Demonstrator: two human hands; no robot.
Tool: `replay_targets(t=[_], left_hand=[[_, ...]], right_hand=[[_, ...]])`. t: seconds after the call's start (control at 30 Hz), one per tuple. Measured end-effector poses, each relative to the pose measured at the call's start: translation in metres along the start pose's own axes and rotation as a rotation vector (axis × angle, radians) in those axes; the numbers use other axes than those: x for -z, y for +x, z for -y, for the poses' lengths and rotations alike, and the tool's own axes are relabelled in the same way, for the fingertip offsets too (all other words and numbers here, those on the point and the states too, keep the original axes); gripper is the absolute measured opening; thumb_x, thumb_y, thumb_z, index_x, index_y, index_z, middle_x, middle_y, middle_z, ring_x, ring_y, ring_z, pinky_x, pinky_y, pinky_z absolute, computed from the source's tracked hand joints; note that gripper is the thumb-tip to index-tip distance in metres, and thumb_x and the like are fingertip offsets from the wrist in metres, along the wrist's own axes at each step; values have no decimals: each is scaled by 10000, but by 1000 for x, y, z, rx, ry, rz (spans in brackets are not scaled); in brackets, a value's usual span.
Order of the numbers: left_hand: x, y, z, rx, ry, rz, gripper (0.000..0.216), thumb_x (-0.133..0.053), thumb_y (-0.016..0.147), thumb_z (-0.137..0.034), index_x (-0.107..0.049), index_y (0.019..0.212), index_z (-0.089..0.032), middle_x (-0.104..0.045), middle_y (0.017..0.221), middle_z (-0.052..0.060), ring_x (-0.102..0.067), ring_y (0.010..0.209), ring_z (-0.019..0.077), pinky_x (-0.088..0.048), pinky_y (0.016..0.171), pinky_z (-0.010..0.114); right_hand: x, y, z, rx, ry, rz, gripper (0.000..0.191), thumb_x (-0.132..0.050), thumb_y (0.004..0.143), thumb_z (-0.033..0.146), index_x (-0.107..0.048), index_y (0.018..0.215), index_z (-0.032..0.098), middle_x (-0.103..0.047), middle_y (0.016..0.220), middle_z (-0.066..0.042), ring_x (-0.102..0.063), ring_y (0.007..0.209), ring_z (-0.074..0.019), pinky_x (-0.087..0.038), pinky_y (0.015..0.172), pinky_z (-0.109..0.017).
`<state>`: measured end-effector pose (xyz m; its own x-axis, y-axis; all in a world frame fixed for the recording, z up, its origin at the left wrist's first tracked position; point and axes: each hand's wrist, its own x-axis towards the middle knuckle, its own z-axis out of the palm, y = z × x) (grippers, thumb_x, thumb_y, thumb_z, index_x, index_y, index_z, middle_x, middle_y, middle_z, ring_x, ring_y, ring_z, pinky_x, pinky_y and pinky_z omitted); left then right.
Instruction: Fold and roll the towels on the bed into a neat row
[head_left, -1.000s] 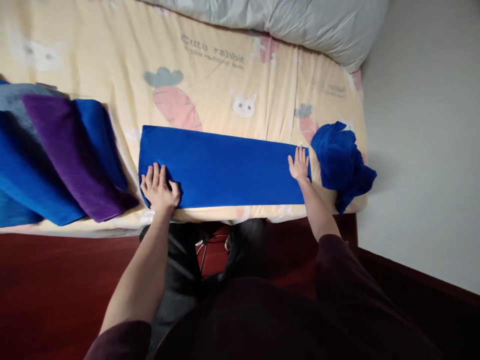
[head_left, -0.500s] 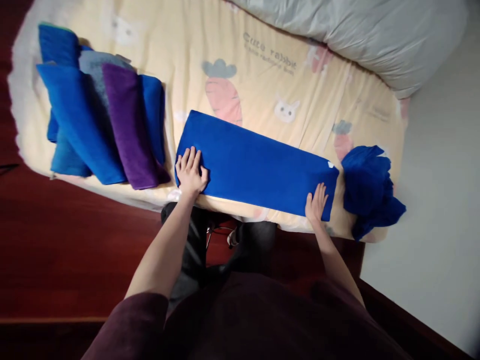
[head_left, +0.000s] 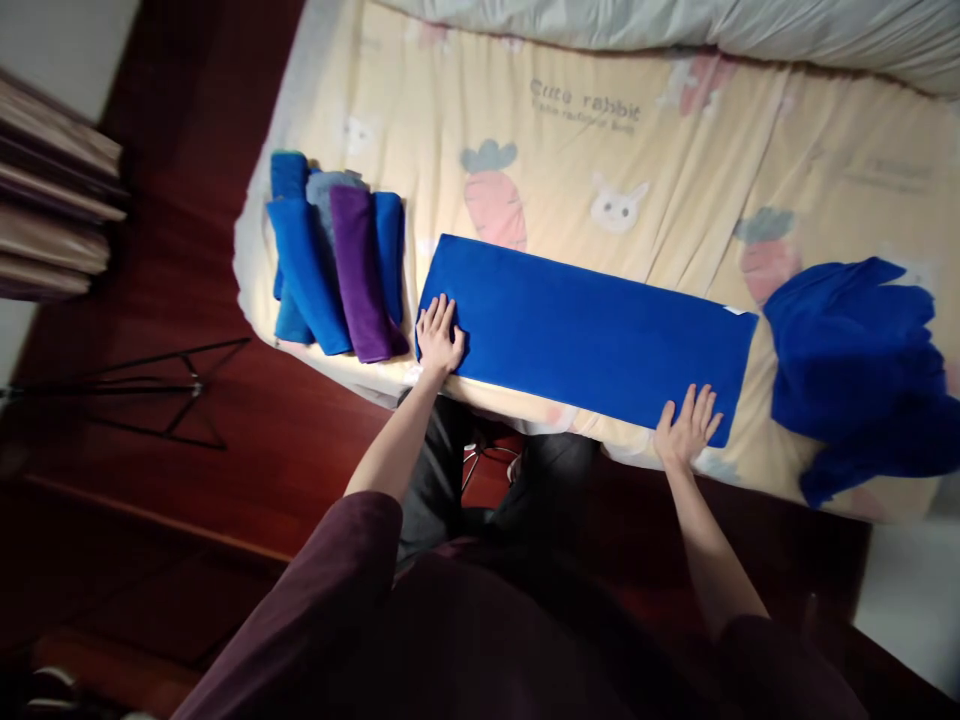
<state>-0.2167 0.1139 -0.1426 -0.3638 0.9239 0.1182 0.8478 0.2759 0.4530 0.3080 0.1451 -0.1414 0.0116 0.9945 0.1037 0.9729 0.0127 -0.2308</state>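
A blue towel (head_left: 577, 325), folded into a long flat strip, lies across the bed in front of me, with a small white label at its far right corner. On its left end rests my left hand (head_left: 440, 337), palm down with fingers spread. My right hand (head_left: 688, 430) lies open on the near edge close to the right end. Left of the strip is a heap of folded towels: a purple towel (head_left: 360, 275), a bright blue towel (head_left: 311, 280) and a grey towel (head_left: 325, 200) among several. To the right sits a crumpled blue cloth (head_left: 847, 360).
The bed has a cream sheet (head_left: 555, 190) printed with carrots and rabbits. A pale quilt (head_left: 637, 25) is bunched along its far side. On the red floor (head_left: 247, 480) at left stand a black tripod's legs (head_left: 187, 385), near a striped curtain (head_left: 56, 200).
The view has swung left, bringing the tripod and curtain into sight. Both hands still lie on the folded towel; the right fingers look more spread.
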Motion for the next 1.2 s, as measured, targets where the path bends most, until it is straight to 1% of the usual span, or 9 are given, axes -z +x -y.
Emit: replay_targets(t=[0.17,0.37,0.53,0.6,0.73,0.9,1.0,1.1,1.2], left_hand=[[32,-1,31,-201,-29,176,633,-349,1021,-449,-476,1564,-149,-383,1680,120,-261,1603,251,-217,1312,513],[54,0,51,-165,-24,227,664,-273,1041,-469,-456,1563,-103,-359,1683,173,-251,1606,265,-241,1305,529],[28,-25,-7,50,115,129,710,-324,1050,-452,-297,1637,-53,-135,1744,205,-21,1634,364,-64,1310,653],[12,-27,-38,12,151,103,763,-360,1045,-511,-266,1651,-56,-107,1749,191,45,1629,379,-2,1310,659],[-11,24,-63,-135,106,128,794,-396,1033,-572,-316,1637,-63,-128,1746,177,46,1628,377,19,1311,646],[-4,125,-6,-249,48,252,650,-348,1071,-470,-390,1605,-103,-218,1737,129,-115,1636,278,-94,1331,538],[2,161,31,-236,34,255,647,-356,1072,-450,-384,1586,-58,-275,1720,133,-172,1624,232,-125,1329,492],[4,167,44,-239,17,214,663,-365,1074,-447,-376,1557,8,-294,1706,164,-169,1622,234,-104,1326,513],[10,135,40,-253,21,144,688,-353,1080,-464,-358,1558,31,-251,1715,198,-100,1634,278,-48,1323,561]], right_hand=[[-2,-2,1,0,30,-25,648,-327,1041,355,-307,1660,163,-257,1730,-153,-213,1614,-314,-155,1283,-639],[-5,-2,1,-15,39,-50,643,-320,1036,358,-334,1648,160,-279,1725,-139,-223,1613,-297,-140,1292,-620],[-8,-2,0,-11,36,-74,640,-357,1026,343,-355,1640,164,-307,1715,-137,-251,1605,-297,-147,1296,-608],[-8,-2,0,-8,36,-76,640,-362,1025,341,-355,1642,171,-308,1715,-134,-256,1604,-295,-147,1298,-603],[-6,-3,1,-10,40,-82,638,-349,1031,348,-353,1644,171,-312,1713,-136,-260,1604,-294,-147,1299,-596],[-7,-3,2,-5,37,-87,649,-350,1026,344,-326,1656,189,-291,1723,-122,-262,1602,-296,-160,1297,-599],[-9,-3,1,-4,13,-80,641,-344,1030,354,-343,1648,185,-298,1721,-115,-260,1604,-282,-156,1303,-586],[-8,-2,0,-17,-16,-63,636,-330,1036,358,-343,1646,176,-302,1719,-120,-249,1609,-275,-160,1303,-583],[-5,-1,2,-21,-31,-41,632,-304,1044,360,-337,1646,171,-303,1718,-126,-235,1613,-268,-159,1303,-580]])
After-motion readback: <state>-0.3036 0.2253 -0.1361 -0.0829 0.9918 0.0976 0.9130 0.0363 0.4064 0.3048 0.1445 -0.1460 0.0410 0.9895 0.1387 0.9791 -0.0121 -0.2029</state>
